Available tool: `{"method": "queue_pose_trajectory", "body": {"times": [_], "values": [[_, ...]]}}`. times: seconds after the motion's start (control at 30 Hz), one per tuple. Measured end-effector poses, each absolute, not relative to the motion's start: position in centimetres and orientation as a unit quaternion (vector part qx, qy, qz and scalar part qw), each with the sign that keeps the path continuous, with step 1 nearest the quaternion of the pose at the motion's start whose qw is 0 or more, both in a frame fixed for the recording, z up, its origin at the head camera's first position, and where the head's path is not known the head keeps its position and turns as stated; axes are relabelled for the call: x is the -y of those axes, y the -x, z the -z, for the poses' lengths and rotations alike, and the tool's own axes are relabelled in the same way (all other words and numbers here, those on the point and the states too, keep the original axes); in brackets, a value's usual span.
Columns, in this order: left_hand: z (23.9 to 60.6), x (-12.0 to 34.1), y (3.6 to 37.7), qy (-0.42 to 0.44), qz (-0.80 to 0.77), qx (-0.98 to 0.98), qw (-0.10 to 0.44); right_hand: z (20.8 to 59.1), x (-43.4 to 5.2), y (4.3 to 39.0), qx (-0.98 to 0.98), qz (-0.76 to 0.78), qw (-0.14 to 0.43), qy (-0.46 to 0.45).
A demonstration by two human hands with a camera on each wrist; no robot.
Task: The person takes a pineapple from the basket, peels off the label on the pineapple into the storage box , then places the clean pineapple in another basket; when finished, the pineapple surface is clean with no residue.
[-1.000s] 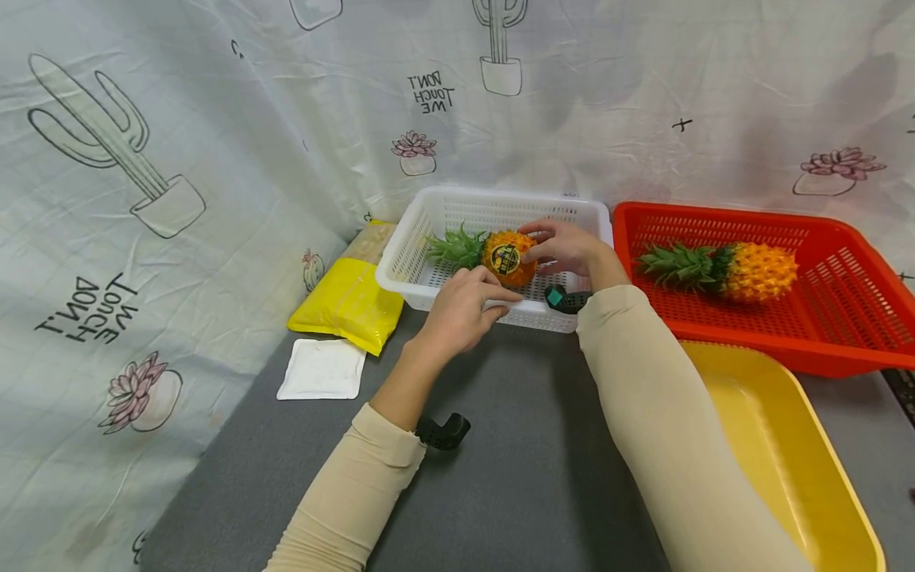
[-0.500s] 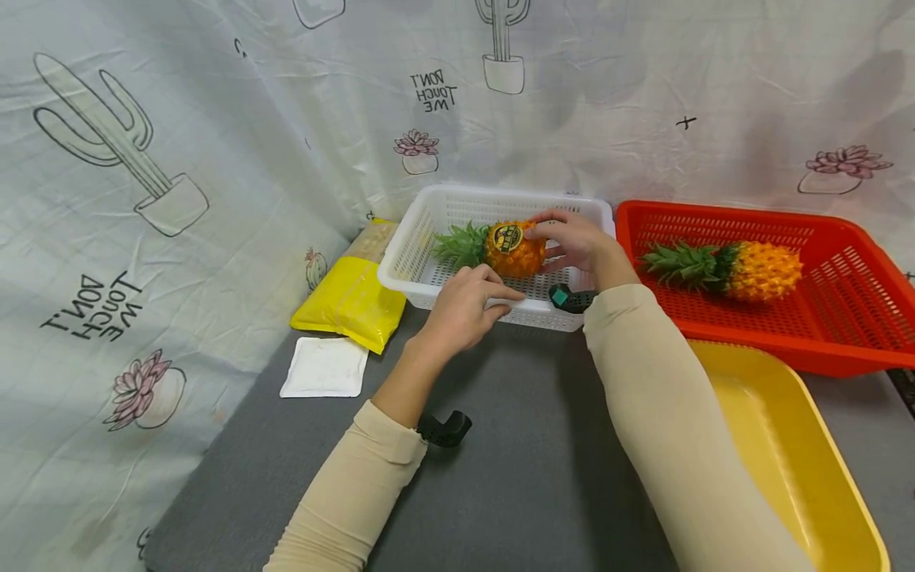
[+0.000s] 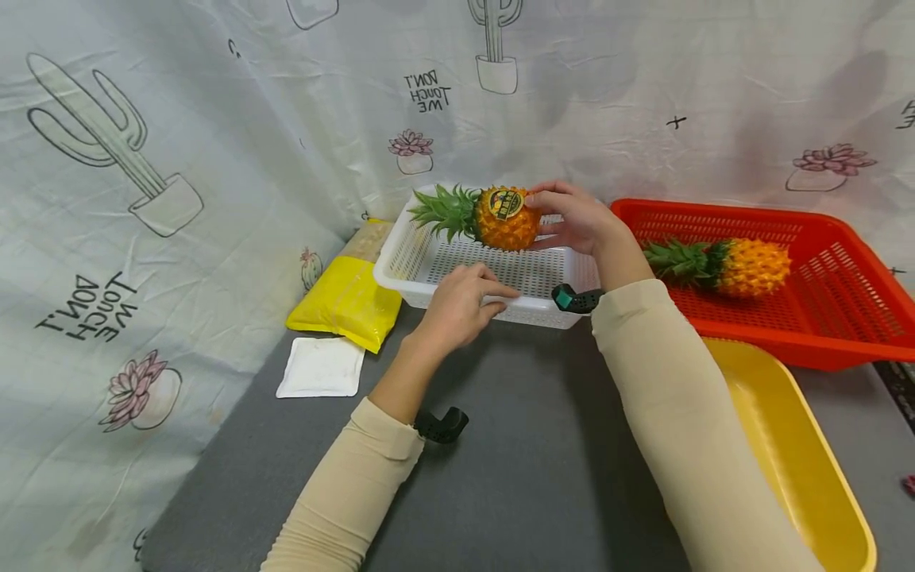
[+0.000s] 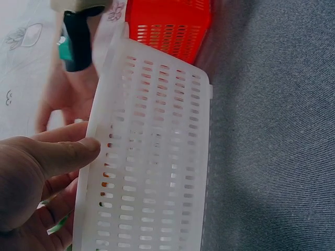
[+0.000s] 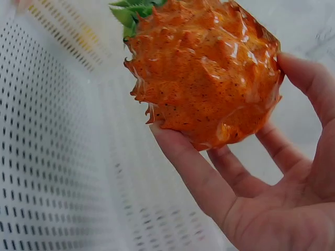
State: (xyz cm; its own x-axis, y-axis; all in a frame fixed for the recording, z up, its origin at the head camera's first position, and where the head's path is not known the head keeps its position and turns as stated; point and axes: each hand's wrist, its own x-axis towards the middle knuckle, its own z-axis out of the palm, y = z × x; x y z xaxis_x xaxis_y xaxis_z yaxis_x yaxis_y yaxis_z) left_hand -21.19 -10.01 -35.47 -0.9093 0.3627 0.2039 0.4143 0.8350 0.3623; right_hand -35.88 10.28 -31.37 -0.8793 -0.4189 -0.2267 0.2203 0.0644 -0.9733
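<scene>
In the head view, my right hand [image 3: 577, 222] holds a small orange pineapple [image 3: 511, 230] by its base, its green crown to the left and a dark round label facing up. It hangs over the white perforated basket [image 3: 538, 312]. Up close in the right wrist view, fingertips press the spiky skin of the pineapple [image 5: 204, 73], with the basket's holed floor below. My left hand [image 3: 457, 306] pinches the basket's front rim; the left wrist view has the thumb on the outer wall [image 4: 157, 157] and the fingers inside.
A red basket [image 3: 851, 318] on the right contains a second pineapple [image 3: 750, 268]. A yellow tray [image 3: 793, 453] lies before it. Left of the white basket are a yellow bag [image 3: 350, 295] and a flat white packet [image 3: 322, 367]. A printed curtain [image 3: 608, 111] hangs behind.
The right hand has lifted the pineapple from the white basket's floor to above the basket. My left hand stays at the front rim.
</scene>
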Motion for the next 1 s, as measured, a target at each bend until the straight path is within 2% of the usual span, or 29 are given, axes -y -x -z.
{"method": "queue_pose_trajectory", "body": {"times": [0.47, 0.67, 1.0], "values": [[35.6, 9.8, 21.1, 0.192, 0.202, 0.959, 0.057, 28.4, -11.9, 32.0, -0.692, 0.685, 0.220, 0.065], [35.6, 9.8, 21.1, 0.203, 0.198, 0.957, 0.069, 27.6, -13.4, 30.0, -0.685, 0.696, 0.210, 0.048], [35.6, 10.1, 21.3, 0.235, 0.214, 0.944, 0.090, 25.9, -15.0, 25.6, -0.692, 0.686, 0.210, 0.081]]}}
